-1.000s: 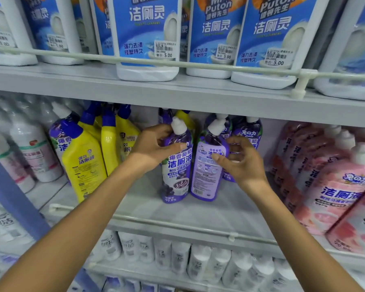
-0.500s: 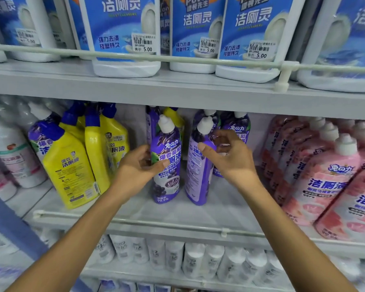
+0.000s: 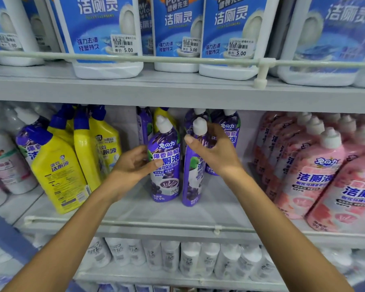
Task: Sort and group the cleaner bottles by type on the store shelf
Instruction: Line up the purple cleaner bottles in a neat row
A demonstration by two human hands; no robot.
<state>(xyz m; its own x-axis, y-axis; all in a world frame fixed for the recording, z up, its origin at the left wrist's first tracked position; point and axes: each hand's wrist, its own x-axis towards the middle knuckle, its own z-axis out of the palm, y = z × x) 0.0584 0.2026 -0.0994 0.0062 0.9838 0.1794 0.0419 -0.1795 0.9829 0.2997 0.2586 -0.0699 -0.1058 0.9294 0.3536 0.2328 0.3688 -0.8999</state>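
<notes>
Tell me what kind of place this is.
Most likely a shop's cleaning-products aisle. Blue bottles on the top shelf carry price stickers, rails guard the shelf edges, and yellow bottles, purple bottles and pink bottles stand in rows of many alike.

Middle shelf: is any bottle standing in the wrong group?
Yes, two strays. A yellow bottle stands behind the purple bottles in the middle, and a purple bottle with a white cap sits beside the yellow bottles on the left.
</notes>
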